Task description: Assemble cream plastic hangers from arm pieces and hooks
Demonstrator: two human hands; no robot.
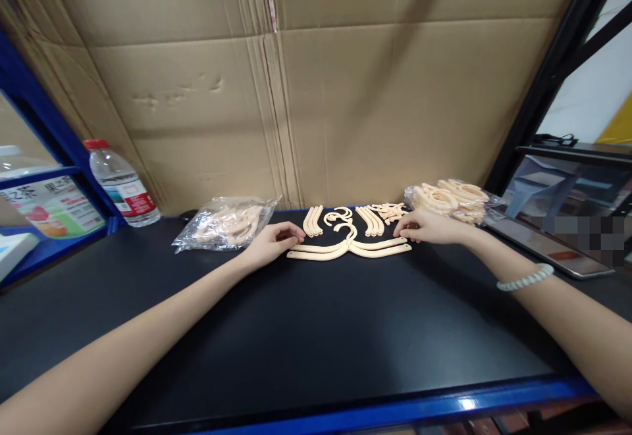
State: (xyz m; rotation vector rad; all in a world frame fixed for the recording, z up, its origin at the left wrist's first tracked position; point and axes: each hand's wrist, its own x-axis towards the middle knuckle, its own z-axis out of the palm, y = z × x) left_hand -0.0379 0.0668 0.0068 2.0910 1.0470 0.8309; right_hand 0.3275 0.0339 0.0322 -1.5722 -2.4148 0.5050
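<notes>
While both hands (274, 245) (427, 226) curl by the beige strips (320, 256), any grip is unclear.

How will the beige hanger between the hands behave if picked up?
The hanger is probably light, given its slim arms. They look stiff, holding smooth curves. It may pivot or come apart at the middle, where the arms meet; whether they're joined isn't clear.

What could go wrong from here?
1. The right hand sits beside small beige plastic pieces; a sideways brush might scatter them.
2. The left hand is close to a crinkled clear plastic bag and could snag it.
3. Either hand might nudge the long curved beige plastic strips out of line.
</notes>
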